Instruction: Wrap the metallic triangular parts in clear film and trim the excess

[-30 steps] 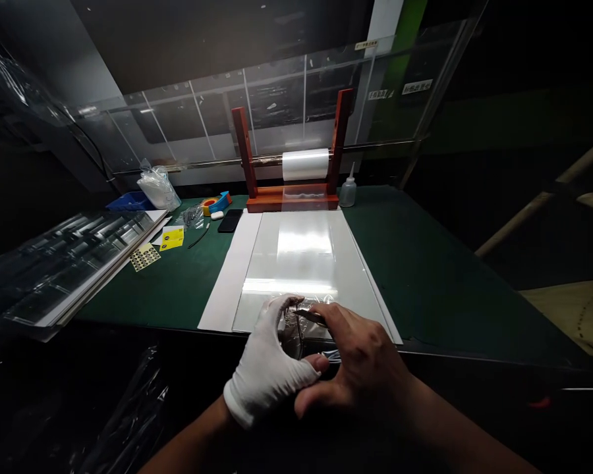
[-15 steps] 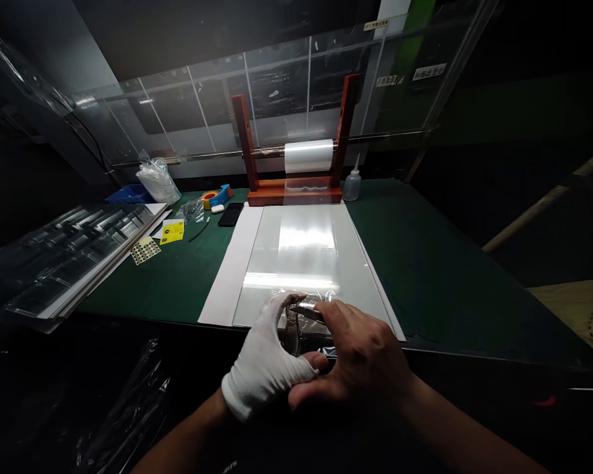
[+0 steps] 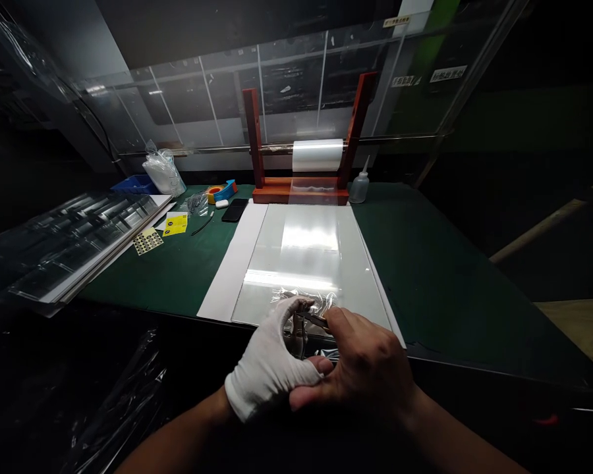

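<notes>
My left hand (image 3: 271,365), in a white glove with bare fingertips, curls round a small glossy piece (image 3: 296,339) with a thin curved edge. What that piece is cannot be made out, since my fingers and reflections cover much of it. Between the thumb and fingers of my bare right hand (image 3: 368,355) is a slim pointed metal blade (image 3: 313,320), its tip close to my left fingertips. The two thumbs lie close together below. Crinkled clear film (image 3: 321,303) lies just beyond my fingers, over the front of a glass sheet (image 3: 261,299).
White paper (image 3: 225,283) lies under the glass. Behind it, a red wooden stand (image 3: 301,195) carries a film roll (image 3: 317,155). A dropper bottle (image 3: 360,187) is right of it; a phone (image 3: 236,210), tape dispenser (image 3: 222,191) and stacked clear panels (image 3: 79,247) are left.
The view has shifted slightly, so the bench things sit a little further right. Both hands keep nearly the same pose, and the blade stays near my left fingertips.
</notes>
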The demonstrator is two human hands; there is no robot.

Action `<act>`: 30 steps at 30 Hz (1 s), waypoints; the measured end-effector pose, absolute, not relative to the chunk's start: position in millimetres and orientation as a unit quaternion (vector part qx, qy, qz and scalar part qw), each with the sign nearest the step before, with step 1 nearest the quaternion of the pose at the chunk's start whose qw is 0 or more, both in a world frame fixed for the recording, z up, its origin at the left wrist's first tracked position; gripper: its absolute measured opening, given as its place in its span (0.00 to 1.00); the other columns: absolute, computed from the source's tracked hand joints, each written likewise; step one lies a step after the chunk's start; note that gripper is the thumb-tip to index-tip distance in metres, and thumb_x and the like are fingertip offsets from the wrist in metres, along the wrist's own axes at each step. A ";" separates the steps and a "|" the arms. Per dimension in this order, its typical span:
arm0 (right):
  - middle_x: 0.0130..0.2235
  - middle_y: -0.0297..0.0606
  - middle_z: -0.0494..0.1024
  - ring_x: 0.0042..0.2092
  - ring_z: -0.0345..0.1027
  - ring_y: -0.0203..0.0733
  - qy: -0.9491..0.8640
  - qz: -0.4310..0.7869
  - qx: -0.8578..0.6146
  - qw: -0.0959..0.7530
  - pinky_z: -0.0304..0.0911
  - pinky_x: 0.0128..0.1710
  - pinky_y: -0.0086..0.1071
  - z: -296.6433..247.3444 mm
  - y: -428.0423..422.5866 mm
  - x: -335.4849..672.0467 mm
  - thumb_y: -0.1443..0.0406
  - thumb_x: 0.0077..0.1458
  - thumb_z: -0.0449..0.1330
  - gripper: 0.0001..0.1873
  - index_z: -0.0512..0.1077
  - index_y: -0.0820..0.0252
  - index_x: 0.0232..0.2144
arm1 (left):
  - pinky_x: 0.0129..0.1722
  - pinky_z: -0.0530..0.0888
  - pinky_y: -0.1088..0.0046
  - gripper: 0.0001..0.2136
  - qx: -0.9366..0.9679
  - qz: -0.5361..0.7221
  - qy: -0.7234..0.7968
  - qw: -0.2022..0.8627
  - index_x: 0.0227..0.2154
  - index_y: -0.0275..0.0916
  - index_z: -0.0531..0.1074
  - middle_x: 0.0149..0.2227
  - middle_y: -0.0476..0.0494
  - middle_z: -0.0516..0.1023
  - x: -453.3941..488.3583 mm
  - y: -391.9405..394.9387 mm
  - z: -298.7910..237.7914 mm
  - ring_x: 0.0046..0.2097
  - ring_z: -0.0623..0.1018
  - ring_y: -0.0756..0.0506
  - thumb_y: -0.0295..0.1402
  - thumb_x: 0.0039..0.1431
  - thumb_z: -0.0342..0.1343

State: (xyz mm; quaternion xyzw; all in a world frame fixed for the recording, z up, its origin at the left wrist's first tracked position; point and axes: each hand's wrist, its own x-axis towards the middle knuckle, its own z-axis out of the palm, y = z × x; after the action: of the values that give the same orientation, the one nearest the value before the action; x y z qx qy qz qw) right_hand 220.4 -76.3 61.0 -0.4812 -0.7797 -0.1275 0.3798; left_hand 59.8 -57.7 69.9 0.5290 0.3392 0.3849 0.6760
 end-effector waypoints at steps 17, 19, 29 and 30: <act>0.30 0.40 0.75 0.27 0.71 0.42 -0.734 -0.043 -0.489 0.470 0.65 0.26 0.33 41.2 -79.8 224.8 0.27 0.47 0.47 0.49 0.67 0.65 0.44 | 0.56 0.72 0.59 0.34 0.574 0.372 0.435 0.586 0.54 0.39 0.66 0.52 0.39 0.74 62.6 -57.3 82.4 0.52 0.77 0.37 0.27 0.42 0.72; 0.30 0.41 0.75 0.28 0.72 0.43 -0.745 -0.065 -0.477 0.462 0.65 0.28 0.34 41.9 -79.4 225.9 0.27 0.47 0.49 0.48 0.67 0.65 0.44 | 0.57 0.72 0.59 0.34 0.584 0.370 0.427 0.583 0.54 0.40 0.67 0.53 0.39 0.73 61.7 -56.8 81.2 0.54 0.76 0.37 0.27 0.42 0.72; 0.29 0.41 0.75 0.29 0.70 0.43 -0.780 -0.104 -0.460 0.411 0.60 0.30 0.35 48.1 -80.6 227.4 0.30 0.50 0.52 0.44 0.70 0.68 0.40 | 0.61 0.69 0.57 0.34 0.603 0.354 0.391 0.599 0.54 0.42 0.69 0.54 0.41 0.73 57.5 -56.3 77.6 0.56 0.74 0.36 0.31 0.41 0.73; 0.28 0.39 0.74 0.28 0.69 0.42 -0.779 -0.108 -0.463 0.409 0.58 0.28 0.35 48.2 -81.1 227.1 0.31 0.51 0.52 0.43 0.71 0.67 0.38 | 0.60 0.69 0.57 0.34 0.598 0.352 0.389 0.605 0.54 0.41 0.69 0.54 0.41 0.73 57.6 -56.1 78.3 0.56 0.74 0.36 0.30 0.41 0.73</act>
State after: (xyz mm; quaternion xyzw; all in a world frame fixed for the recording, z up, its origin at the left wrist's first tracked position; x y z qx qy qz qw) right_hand 227.1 -81.1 48.2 -0.4625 -0.7792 -0.1077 0.4090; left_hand 57.6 -56.1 78.3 0.5983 0.3894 0.3519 0.6054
